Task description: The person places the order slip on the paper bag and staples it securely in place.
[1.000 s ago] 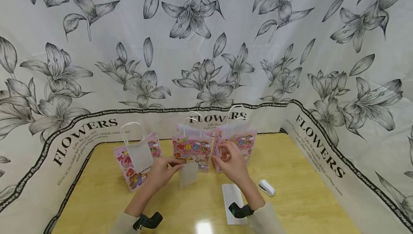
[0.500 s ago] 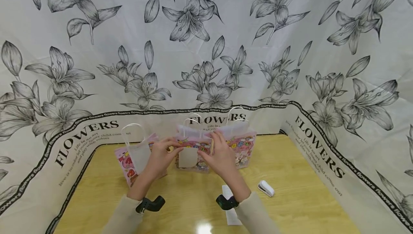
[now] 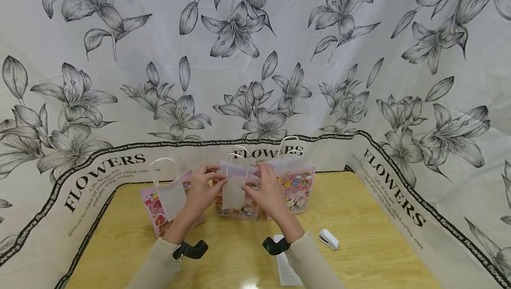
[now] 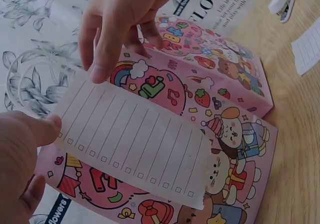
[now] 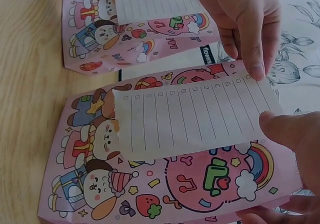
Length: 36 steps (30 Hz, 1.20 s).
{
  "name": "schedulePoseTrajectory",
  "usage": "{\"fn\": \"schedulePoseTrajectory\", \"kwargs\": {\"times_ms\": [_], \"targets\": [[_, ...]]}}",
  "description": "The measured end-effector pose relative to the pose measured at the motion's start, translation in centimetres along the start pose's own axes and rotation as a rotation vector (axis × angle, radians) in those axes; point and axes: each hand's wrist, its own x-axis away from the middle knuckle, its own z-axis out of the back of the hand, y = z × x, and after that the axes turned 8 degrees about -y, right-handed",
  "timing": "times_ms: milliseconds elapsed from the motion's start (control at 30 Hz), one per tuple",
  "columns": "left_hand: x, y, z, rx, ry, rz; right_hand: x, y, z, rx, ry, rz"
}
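Observation:
A torn-edged sheet of lined checklist paper [image 4: 135, 139] lies flat against the front of the middle pink cartoon gift bag [image 3: 237, 213], near its top. My left hand [image 3: 202, 191] pinches the paper's upper left corner at the bag's rim, thumb in front. The upper right corner is pinched by my right hand [image 3: 269, 191]; in the right wrist view its thumb [image 5: 280, 126] presses on the paper and some fingers pass behind the bag. Another checklist sheet [image 3: 174, 200] is on the left gift bag [image 3: 151, 205].
A third pink gift bag [image 3: 297, 189] stands right of the middle one. A white mini stapler [image 3: 328, 239] lies on the wooden table [image 3: 367, 244] at the right. Beside it is a further lined paper sheet [image 3: 286, 269]. A flower-print cloth [image 3: 255, 80] walls the back.
My left hand has lifted the checklist sheet up against the middle bag. My right hand has come left from the right bag to the sheet's other corner.

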Motion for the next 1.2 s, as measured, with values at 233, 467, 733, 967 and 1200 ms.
{"fn": "schedulePoseTrajectory", "kwargs": {"times_ms": [233, 467, 733, 967, 1200], "targets": [[0.1, -0.5, -0.1, 0.087, 0.007, -0.034, -0.7, 0.2, -0.5, 0.007, -0.030, 0.008], [0.0, -0.7, 0.1, 0.078, -0.020, 0.010, -1.0, 0.6, -0.9, 0.029, -0.019, 0.072], [-0.3, -0.6, 0.1, 0.086, -0.023, 0.085, -1.6, 1.1, -0.9, 0.012, -0.021, 0.094], [-0.8, -0.3, 0.3, -0.018, -0.102, 0.104, -1.8, 0.9, -0.1, -0.067, -0.057, 0.097], [-0.3, -0.2, 0.3, -0.149, -0.098, 0.065, -1.8, 1.1, -0.1, -0.079, -0.088, 0.116]]}}
